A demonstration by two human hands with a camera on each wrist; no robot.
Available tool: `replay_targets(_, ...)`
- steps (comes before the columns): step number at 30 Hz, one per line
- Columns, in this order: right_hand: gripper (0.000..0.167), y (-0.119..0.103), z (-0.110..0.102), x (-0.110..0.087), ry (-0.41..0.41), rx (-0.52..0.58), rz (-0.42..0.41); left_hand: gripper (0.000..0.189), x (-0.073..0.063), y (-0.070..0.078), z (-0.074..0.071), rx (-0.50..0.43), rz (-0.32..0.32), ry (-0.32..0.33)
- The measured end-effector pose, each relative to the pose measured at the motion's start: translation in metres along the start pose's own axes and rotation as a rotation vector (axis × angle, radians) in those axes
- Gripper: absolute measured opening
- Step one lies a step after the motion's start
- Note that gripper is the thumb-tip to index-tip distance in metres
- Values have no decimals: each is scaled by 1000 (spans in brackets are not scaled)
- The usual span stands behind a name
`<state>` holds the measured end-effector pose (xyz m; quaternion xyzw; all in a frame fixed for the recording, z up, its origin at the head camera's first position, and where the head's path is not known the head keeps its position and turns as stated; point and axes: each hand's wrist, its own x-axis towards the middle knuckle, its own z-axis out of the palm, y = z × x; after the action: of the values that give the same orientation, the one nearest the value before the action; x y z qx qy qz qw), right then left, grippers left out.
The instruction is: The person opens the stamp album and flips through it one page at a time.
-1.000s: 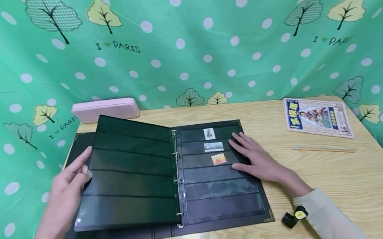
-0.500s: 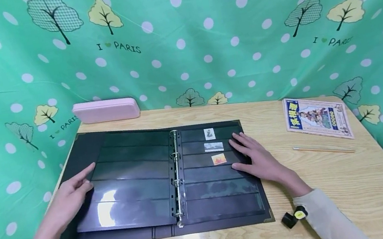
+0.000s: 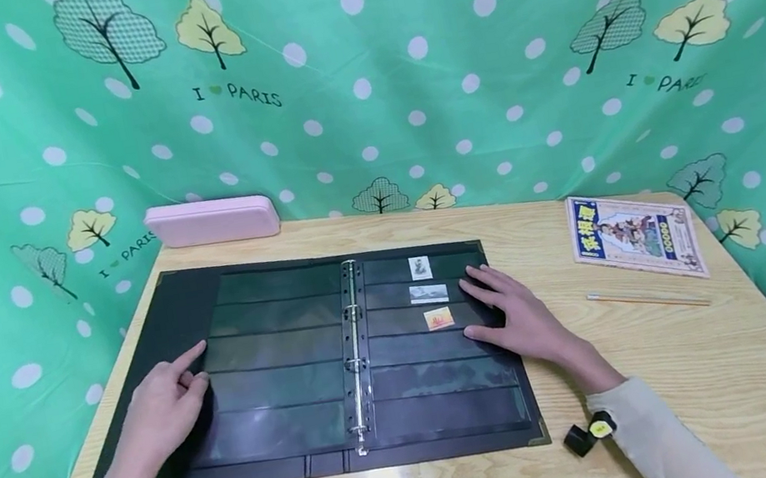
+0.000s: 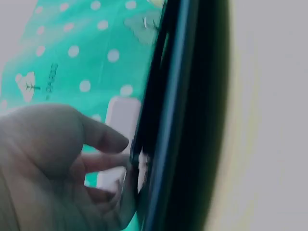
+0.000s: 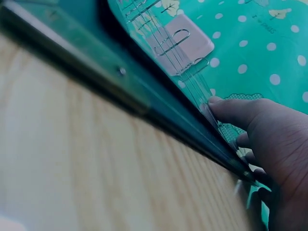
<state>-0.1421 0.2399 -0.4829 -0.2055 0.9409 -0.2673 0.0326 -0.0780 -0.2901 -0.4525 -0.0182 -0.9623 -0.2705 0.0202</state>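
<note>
A black ring-binder stamp album (image 3: 135,348) lies spread on the table. Its left page (image 3: 279,345) has dark strip pockets, lies flat and shows no stamps. On the right page (image 3: 450,414) sit three stamps: a portrait stamp (image 3: 420,268), a grey landscape stamp (image 3: 429,294) and an orange stamp (image 3: 439,318). My left hand (image 3: 166,406) is at the left page's outer edge, index finger extended, thumb apart from it; in the left wrist view its fingers (image 4: 103,137) are beside the album's edge. My right hand (image 3: 517,314) rests with spread fingers on the right page's outer side.
A pink case (image 3: 211,221) stands at the back left against the green dotted curtain (image 3: 365,132). At right lie a printed booklet (image 3: 635,237) and a thin pencil-like stick (image 3: 647,299). Metal rings (image 3: 354,362) run down the album's middle.
The left page, earlier raised in my left hand, has come down flat on the album's left side. My left hand has lowered and shifted slightly right. The right hand stays put.
</note>
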Motion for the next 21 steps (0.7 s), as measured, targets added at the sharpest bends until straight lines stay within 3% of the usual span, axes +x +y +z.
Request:
replay_targets(10, 82, 5, 4, -1, 37, 27, -21, 57, -10, 17, 20, 61, -29, 71)
replay_targets(16, 82, 6, 5, -1, 35, 26, -22, 59, -19, 42, 36, 125, 7, 150)
replay_targets(21, 82, 6, 4, 0, 39, 23, -18, 71, -21, 61, 46, 151, 3, 43)
